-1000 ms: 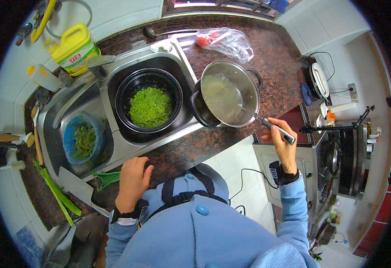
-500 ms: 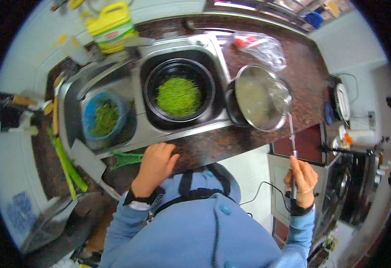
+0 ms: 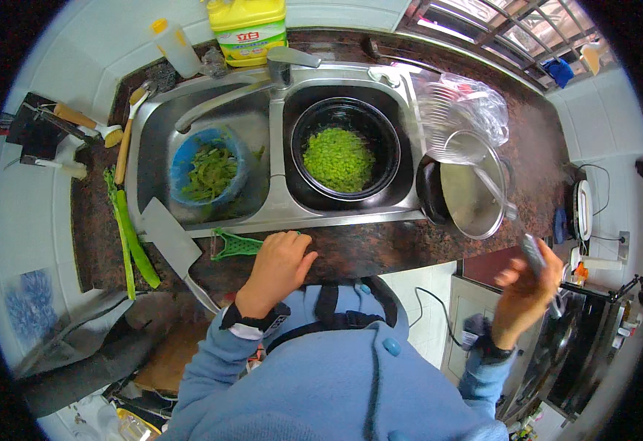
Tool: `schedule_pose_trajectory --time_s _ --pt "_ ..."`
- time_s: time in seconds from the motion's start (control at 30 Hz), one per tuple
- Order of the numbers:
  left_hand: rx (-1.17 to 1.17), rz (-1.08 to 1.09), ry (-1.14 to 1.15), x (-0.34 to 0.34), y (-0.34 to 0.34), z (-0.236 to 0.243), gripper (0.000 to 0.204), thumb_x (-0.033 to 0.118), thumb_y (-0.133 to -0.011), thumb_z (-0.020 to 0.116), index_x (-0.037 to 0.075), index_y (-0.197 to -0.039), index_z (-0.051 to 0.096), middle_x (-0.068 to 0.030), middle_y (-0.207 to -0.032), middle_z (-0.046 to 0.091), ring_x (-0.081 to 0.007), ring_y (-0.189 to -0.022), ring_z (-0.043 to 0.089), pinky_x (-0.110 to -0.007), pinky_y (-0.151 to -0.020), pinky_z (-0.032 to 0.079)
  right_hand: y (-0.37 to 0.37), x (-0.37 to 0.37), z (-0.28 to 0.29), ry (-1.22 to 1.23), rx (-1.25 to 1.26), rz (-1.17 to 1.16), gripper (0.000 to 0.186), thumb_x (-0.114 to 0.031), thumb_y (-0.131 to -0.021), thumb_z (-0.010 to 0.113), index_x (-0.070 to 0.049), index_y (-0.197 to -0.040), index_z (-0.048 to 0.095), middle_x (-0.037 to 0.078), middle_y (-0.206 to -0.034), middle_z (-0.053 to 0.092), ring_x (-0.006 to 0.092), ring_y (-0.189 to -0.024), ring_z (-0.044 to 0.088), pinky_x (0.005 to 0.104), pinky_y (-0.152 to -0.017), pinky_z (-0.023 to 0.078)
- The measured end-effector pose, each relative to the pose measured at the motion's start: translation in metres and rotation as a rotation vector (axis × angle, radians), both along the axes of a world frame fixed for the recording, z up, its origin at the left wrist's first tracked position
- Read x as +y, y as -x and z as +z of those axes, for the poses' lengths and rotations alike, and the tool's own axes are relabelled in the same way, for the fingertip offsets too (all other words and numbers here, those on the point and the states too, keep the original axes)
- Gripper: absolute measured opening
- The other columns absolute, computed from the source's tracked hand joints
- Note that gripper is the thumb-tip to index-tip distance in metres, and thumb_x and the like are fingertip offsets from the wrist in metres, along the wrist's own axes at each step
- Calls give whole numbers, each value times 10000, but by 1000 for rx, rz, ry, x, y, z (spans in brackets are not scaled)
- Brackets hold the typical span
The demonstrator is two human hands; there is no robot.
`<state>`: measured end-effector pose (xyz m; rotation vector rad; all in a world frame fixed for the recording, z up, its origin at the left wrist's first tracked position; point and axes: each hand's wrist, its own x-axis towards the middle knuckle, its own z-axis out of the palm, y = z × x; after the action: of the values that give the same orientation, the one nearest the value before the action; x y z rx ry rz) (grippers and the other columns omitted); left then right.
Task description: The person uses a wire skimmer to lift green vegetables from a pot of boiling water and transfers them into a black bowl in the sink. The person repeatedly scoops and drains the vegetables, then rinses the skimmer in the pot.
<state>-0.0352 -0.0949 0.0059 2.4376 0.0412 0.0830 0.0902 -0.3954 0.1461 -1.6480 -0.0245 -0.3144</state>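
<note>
Green bits [image 3: 337, 159] look already cut; stalks [image 3: 137, 241] left of the left grip [image 3: 279, 267] (hold unclear) seem uncut. Right grip [image 3: 528, 290] clasps a ladle [image 3: 533, 255].

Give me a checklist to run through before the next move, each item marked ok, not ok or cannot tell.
1. Skimmer gripped: ok; right hand holds its handle.
2. Skimmer contents: cannot tell; its head is blurred near the pot.
3. Black bowl inside right basin: ok.
4. Cleaver fully on counter: not ok; handle overhangs the edge.
5. Left hand off cleaver blade: ok.
</note>
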Motion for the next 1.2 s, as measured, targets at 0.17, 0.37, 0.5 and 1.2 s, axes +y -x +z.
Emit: schedule_pose_trajectory --time_s 0.17,0.37,0.5,1.2 --pt "-20 43 8 13 1 0 205 155 -782 639 20 -915 559 -146 -814 550 -336 -803 541 -421 -725 417 -4 117 -58 293 113 310 210 -48 -836 602 20 -1033 626 87 -736 642 143 -616 629 273 -571 516" --pt "78 127 9 40 12 2 240 164 -809 630 3 -979 578 -160 -920 593 -356 -889 553 -425 -777 432 -54 162 -118 711 -284 343 136 -70 -808 632 -6 -926 612 177 -711 614 287 -610 634 318 -559 485" --pt "82 150 10 53 4 -2 249 184 -821 620 4 -988 581 -163 -948 596 -353 -914 553 -427 -798 431 -70 173 -139 623 -89 348 126 -83 -821 627 -6 -920 616 164 -689 622 235 -598 645 305 -546 480" --pt "102 68 12 47 -17 -8 239 154 -795 632 7 -971 563 -149 -871 565 -341 -848 542 -424 -752 423 -14 143 -125 85 188 266 237 -11 -890 514 44 -1116 560 108 -810 642 164 -678 659 254 -609 531"
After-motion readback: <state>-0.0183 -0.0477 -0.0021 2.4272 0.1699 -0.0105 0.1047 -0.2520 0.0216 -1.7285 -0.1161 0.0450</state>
